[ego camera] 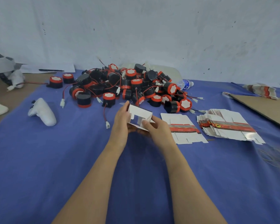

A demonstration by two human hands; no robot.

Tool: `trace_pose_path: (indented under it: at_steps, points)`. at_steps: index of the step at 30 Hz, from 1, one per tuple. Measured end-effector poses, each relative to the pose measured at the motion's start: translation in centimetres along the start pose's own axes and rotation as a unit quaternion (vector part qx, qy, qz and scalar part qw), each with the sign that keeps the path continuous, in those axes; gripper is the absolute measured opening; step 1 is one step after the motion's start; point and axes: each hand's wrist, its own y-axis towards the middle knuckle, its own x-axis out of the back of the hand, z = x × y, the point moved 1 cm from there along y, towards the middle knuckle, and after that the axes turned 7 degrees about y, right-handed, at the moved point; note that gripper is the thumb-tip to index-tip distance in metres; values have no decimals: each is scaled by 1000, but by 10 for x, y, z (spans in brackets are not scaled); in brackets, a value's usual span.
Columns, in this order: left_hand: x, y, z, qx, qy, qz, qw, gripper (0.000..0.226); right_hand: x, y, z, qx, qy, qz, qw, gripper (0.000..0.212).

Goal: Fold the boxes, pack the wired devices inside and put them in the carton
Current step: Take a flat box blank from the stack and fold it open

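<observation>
Left hand and right hand both grasp a half-folded box above the blue cloth | box underside hidden by fingers | pile of wired devices just behind | flat boxes to the right | carton cut off at right edge | near cloth bare.

No text, number or brand name can be read anywhere in the view. The flat box blanks and the stack of blanks carry a red and grey printed band with small lettering too blurred to make out, and the stack also shows a round yellow emblem whose content cannot be told. The bottle has a blue label, also illegible.
</observation>
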Motion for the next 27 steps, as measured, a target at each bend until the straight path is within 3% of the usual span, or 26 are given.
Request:
trace_pose_path:
  at_steps: [3, 5, 10, 16, 19, 23, 27]
  points:
    - [0, -11, 10, -124, 127, 29, 984, 40, 5, 0, -2, -21, 1, -47, 999, 11]
    - [-1, -13, 15, -155, 156, 41, 975, 39, 8, -1, -1, -36, 20, -70, 997, 9]
    - [5, -10, 12, -128, 151, 54, 979, 64, 6, -2, 2, -14, 75, -85, 994, 12]
    - [5, -11, 12, -108, 95, 2, 990, 46, 6, 0, 4, -18, 189, -28, 981, 27]
    - [6, -10, 15, -124, 117, -19, 985, 38, 7, -1, 2, -51, 176, -38, 982, 23]
    - [7, -9, 17, -112, 168, -28, 979, 42, 6, 1, -1, -52, 103, -82, 990, 25]
    - [8, -10, 15, -103, 148, -57, 982, 51, 1, 3, -3, -35, 80, -89, 992, 29]
